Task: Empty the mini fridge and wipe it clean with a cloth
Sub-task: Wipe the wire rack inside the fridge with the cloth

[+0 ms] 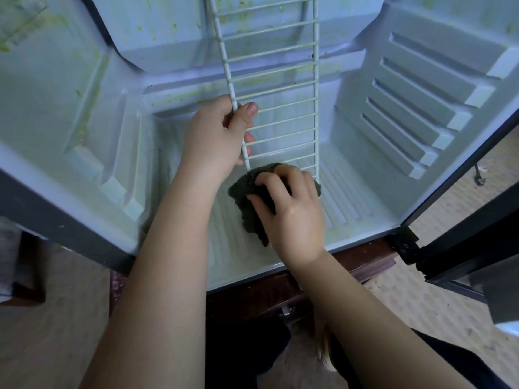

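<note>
Your left hand (216,136) has the rack (272,88) stood on end inside the fridge (84,113). Its lower end is down by the fridge floor and its top runs out of view above. You grip the left side rail, with the thumb laid across the front and the other fingers (248,137) curled round behind, showing between the bars. That hold seems meant to steady the rack so it doesn't swing or slide while the other hand rubs it. Working inside the cabinet probably also means whatever comes off falls where you will be wiping anyway.

Your right hand (289,217) is bunched over the dark cloth (247,209) at the rack's bottom end, fingers (269,179) curled down onto it. The cloth sits under those fingers and the palm, between them and the lowest bars. A loose flap spills out on the thumb side, towards the left arm and the front lip. You can't tell from here whether the cloth is wrapped round a bar or just pressed against the rack and floor.

No food or containers are visible inside, so the emptying looks done. Green smears (153,32) show on the back wall, the left wall and the rack's upper bars, so most of the wiping looks to be ahead. The door (460,242) stands open on your right.
</note>
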### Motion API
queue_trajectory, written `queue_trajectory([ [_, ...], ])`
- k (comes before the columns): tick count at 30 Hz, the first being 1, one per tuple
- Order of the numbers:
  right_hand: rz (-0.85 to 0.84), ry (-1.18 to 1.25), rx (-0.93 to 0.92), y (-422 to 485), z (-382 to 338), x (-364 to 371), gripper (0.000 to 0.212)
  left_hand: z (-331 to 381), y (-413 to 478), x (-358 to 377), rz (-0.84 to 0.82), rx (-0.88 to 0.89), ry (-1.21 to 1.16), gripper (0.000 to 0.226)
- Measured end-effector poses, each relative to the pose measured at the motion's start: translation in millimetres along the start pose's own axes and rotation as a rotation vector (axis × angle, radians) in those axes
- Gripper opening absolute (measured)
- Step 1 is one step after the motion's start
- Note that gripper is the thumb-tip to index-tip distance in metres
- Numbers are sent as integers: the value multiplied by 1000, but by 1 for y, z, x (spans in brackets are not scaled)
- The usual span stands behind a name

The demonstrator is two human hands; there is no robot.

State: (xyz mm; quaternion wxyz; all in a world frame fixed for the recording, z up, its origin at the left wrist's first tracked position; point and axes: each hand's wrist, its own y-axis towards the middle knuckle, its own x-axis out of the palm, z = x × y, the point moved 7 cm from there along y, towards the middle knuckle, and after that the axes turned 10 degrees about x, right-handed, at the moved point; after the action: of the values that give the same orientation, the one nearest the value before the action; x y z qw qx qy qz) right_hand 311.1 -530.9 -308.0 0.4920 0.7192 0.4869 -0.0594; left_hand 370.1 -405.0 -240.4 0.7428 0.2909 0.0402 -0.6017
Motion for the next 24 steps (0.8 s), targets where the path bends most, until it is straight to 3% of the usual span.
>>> queue_trajectory([
  [4, 3, -30, -53, 10, 7, -9, 14, -1, 2, 1, -21, 11, 8, 22],
  [10, -30, 99, 285, 26, 67, -42, 17, -2, -1, 0, 11, 19, -20, 23],
  [13, 5, 110, 371, 21, 73, -56, 17, -3, -8, -1, 66, 17, -63, 26],
  [15, 12, 131, 314, 12, 57, -60, 21, -6, -11, 0, 81, -1, -87, 25],
  [19, -169, 74, 68, -19, 11, -28, 35, -25, -27, 16, -33, -86, -40, 14],
  [24, -158, -42, 89, -25, 10, 2, 32, -47, -48, 28, -207, -127, 162, 33],
])
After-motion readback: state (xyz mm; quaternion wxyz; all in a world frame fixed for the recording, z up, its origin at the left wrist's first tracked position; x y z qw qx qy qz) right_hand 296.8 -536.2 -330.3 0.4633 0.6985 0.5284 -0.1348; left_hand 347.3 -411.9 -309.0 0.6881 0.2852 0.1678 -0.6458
